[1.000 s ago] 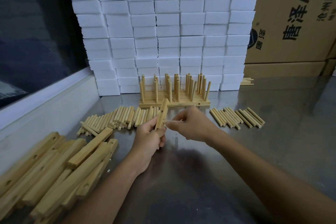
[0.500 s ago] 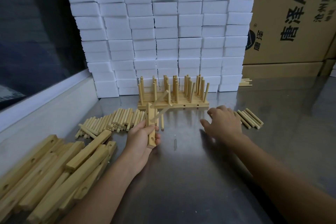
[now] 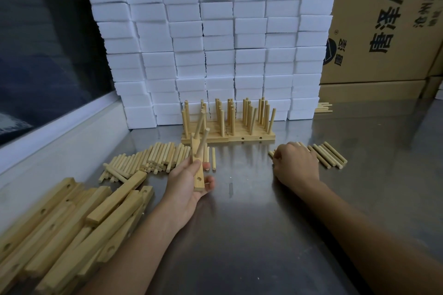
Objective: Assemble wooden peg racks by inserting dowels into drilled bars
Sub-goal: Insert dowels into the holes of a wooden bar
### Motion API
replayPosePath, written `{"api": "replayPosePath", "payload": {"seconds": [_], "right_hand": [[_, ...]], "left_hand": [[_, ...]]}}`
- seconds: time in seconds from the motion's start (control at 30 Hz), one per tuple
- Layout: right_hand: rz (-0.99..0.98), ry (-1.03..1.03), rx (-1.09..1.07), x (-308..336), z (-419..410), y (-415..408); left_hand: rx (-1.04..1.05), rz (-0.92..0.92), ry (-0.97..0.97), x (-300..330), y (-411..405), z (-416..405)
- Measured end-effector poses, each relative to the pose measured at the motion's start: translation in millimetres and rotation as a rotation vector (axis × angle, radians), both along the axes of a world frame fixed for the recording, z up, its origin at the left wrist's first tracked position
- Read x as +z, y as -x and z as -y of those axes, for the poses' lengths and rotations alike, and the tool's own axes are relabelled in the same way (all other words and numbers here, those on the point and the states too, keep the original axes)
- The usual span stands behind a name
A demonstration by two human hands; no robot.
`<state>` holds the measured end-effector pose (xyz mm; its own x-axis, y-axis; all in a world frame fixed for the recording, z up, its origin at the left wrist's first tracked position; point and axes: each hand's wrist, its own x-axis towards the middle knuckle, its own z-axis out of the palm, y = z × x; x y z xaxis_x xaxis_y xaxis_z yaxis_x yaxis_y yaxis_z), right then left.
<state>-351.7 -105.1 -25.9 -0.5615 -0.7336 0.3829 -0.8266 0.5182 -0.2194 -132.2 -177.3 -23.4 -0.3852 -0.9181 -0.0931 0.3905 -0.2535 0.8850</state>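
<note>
Left hand (image 3: 188, 182) grips a drilled bar (image 3: 198, 170) with two dowels (image 3: 202, 142) in it; right hand (image 3: 296, 164) rests, fingers curled, on loose dowels (image 3: 329, 154) toward the worktop's (image 3: 251, 235) right edge

Two bare forearms enter from the lower edge, with no sleeves in view. The left hand (image 3: 189, 182) and the right hand (image 3: 296, 165) wear no gloves, rings, watches or bands. The fingernails look short and unpainted.

One head-worn view looks forward and down, close over the table (image 3: 239, 235).
</note>
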Motion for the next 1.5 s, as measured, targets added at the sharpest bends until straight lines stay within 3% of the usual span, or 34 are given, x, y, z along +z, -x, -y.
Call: {"api": "replayPosePath", "payload": {"seconds": [0.33, 0.47, 0.83, 1.03, 1.5], "right_hand": [[0.101, -0.023, -0.059, -1, 0, -1], [0.055, -0.03, -0.058, -3, 1, -4], [0.274, 0.363, 0.333, 0, 6, -24], [0.407, 0.532, 0.352, -3, 8, -22], [0.477, 0.625, 0.311, -2, 11, -26]], "left_hand": [[-0.005, -0.012, -0.013, -2, -2, 2], [-0.009, -0.029, -0.026, -1, -5, 2], [-0.027, -0.119, -0.114, 2, -9, 1], [-0.047, -0.16, -0.149, -1, -9, 6], [-0.095, -0.222, -0.192, -3, -13, 8]]}}
